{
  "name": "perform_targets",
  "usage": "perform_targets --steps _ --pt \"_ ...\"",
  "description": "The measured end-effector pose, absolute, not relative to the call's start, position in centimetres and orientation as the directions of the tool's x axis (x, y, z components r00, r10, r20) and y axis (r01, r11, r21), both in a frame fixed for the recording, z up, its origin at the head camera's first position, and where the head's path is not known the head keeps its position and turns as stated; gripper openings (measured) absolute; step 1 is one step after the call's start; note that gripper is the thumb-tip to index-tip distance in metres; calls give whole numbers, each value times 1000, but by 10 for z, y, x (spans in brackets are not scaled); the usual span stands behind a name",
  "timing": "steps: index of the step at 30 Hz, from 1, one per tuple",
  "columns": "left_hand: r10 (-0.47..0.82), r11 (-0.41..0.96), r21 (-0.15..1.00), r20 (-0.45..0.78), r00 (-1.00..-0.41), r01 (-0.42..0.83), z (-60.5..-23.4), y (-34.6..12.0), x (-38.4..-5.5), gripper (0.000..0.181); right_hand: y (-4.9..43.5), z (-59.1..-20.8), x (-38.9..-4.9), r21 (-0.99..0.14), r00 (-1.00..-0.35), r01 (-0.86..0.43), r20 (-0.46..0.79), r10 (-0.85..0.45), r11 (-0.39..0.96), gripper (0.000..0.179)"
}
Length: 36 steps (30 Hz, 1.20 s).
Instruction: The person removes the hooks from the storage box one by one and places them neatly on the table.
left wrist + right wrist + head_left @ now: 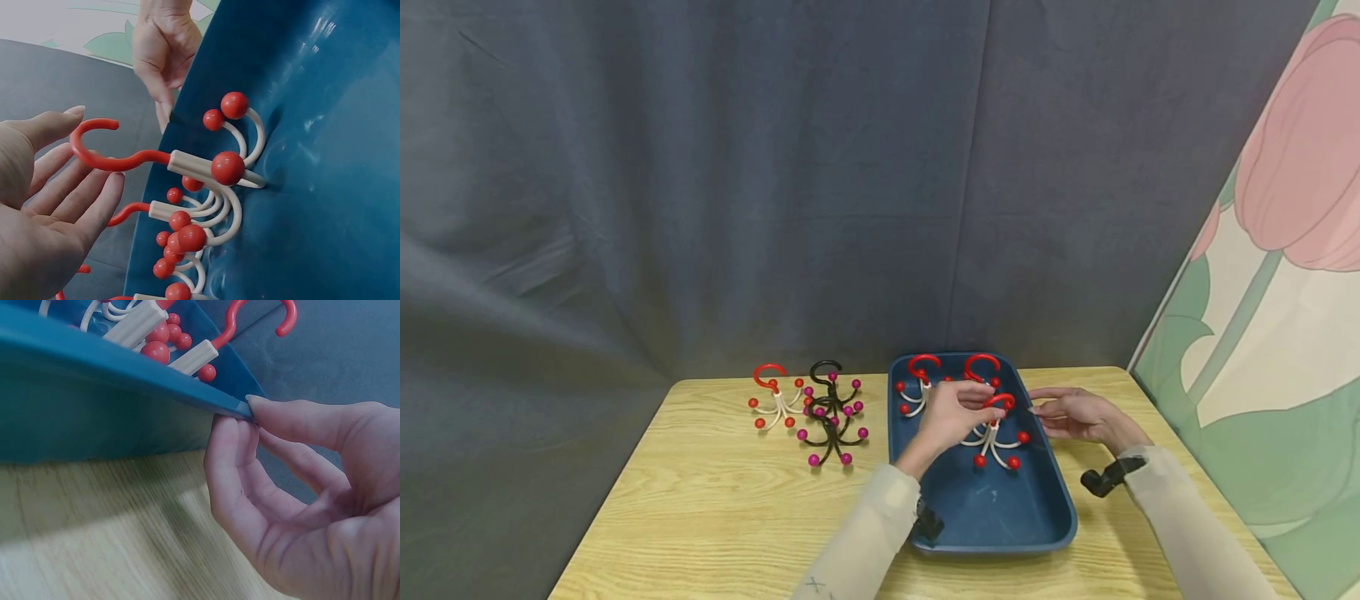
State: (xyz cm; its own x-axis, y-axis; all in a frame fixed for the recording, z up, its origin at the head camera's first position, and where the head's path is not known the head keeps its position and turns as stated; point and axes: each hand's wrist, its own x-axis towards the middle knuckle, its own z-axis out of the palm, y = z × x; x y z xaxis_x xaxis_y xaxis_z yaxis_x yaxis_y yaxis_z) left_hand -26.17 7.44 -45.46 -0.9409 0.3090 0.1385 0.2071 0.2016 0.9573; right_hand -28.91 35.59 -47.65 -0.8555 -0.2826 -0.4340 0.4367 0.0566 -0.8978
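A curtained-off desk point(722, 508) corner

This looks like a small, staged workspace indoors. Behind the pale wood-grain surface, a dark blue-grey cloth point(775, 183) hangs across the far side, creased and seamed like a backdrop. On the right stands a decorative panel point(1292, 167) with large pink tulips and green leaves. Black wrist-worn devices point(1101, 481) suggest a recording spot. Whether home, office or lab, I cannot tell.

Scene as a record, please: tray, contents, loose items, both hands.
tray: blue tray on wooden table
in tray: at least three red-and-white hangers, red ball tips
left of tray: one red-and-white hanger; at least two black hangers, magenta tips
left hand: at front tray hanger's red hook, fingers extended, contact unclear
right hand: pinches tray's right edge
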Motion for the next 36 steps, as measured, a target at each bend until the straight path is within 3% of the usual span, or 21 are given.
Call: perform_targets --steps 17,31,36 --pt "263 252 940 164 -951 232 -458 84 -261 21 356 -475 -288 -899 -857 434 -431 -282 54 41" --pt "276 265 925 197 -941 271 -466 88 -263 23 355 -477 -287 -896 -858 442 -436 -272 45 46" --pt "269 277 917 212 -940 286 -466 86 -264 23 355 -476 -287 -894 -860 447 -442 -256 44 39"
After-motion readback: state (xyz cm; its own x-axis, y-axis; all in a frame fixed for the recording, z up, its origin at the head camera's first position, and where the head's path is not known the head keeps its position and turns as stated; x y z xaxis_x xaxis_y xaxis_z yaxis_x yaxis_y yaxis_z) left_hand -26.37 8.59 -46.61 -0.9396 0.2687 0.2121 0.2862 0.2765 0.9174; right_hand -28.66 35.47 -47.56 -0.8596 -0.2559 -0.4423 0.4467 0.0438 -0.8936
